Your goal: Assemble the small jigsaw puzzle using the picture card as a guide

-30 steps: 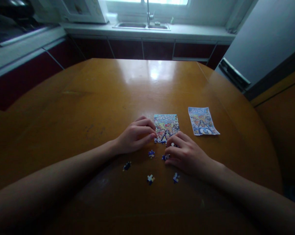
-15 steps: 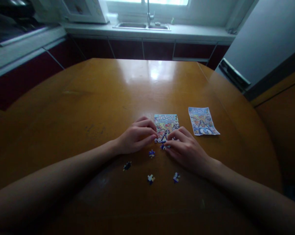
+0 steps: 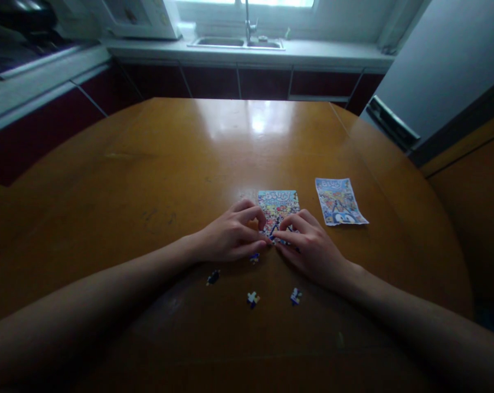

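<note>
A mostly joined jigsaw puzzle (image 3: 278,201) lies flat on the table, with a colourful crowded picture. At its near edge my left hand (image 3: 236,233) has thumb and fingers bent in against a small dark blue puzzle piece (image 3: 272,237). From the other side my right hand (image 3: 306,243) pinches the same piece; the fingertips nearly meet and hide most of it. Partly under my left hand lies a loose blue puzzle piece (image 3: 254,257). Nearer to me are a dark puzzle piece (image 3: 213,277), a pale and blue puzzle piece (image 3: 252,299) and another puzzle piece (image 3: 296,296).
Right of the puzzle lies a creased paper sheet (image 3: 340,202) with a similar picture. Everything rests on a large rounded wooden table (image 3: 181,158). Beyond it stand a counter with a sink (image 3: 236,43) and, at the right, a tall pale appliance (image 3: 439,71).
My left hand has shifted right and slightly towards me, its fingertips now at the piece by my right hand. It now partly covers the loose blue piece. My right hand has barely moved.
</note>
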A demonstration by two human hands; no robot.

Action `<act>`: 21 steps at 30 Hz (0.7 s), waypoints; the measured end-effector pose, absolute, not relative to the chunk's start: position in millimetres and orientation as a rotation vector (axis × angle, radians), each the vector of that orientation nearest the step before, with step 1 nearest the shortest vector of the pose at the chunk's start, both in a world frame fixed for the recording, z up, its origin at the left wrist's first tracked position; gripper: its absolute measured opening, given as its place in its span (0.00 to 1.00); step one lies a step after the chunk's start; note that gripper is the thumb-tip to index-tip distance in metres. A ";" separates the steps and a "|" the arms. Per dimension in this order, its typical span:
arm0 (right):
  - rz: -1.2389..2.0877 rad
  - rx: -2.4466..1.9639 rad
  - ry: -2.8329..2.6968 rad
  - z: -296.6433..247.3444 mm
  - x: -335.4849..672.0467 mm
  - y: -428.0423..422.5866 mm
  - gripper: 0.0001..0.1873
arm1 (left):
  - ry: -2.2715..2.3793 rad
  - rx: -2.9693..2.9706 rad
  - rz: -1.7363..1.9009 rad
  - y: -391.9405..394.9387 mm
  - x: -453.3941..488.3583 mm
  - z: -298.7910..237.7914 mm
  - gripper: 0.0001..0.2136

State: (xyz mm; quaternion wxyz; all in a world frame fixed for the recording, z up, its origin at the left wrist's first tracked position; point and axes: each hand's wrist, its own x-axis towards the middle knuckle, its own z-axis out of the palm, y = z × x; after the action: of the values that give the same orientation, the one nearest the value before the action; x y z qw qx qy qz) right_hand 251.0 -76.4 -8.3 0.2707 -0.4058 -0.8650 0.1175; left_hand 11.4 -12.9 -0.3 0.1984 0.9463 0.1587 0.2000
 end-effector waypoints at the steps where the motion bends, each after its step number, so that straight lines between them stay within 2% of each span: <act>1: 0.315 -1.094 -2.323 -7.4 252.5 -76.5 0.08 | 0.445 2.649 0.558 -12.9 11.4 -0.2 0.08; 12: 0.384 -1.110 -2.382 -3.2 257.6 -80.7 0.12 | 0.455 2.618 0.545 -12.9 12.8 -1.1 0.08; 16: 0.490 -1.094 -2.225 -4.3 258.7 -79.0 0.14 | 0.521 2.542 0.629 -11.7 11.2 -2.3 0.10; 21: 0.419 -1.162 -2.034 -4.1 263.7 -75.0 0.16 | 0.571 2.538 0.635 -11.6 10.4 -2.5 0.11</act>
State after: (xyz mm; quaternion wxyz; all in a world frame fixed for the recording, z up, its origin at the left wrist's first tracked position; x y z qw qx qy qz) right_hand 263.7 -75.0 -4.1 0.3720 -0.4533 -0.7934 0.1633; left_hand 10.4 -11.6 -2.5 0.2298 0.9224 0.2076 0.2307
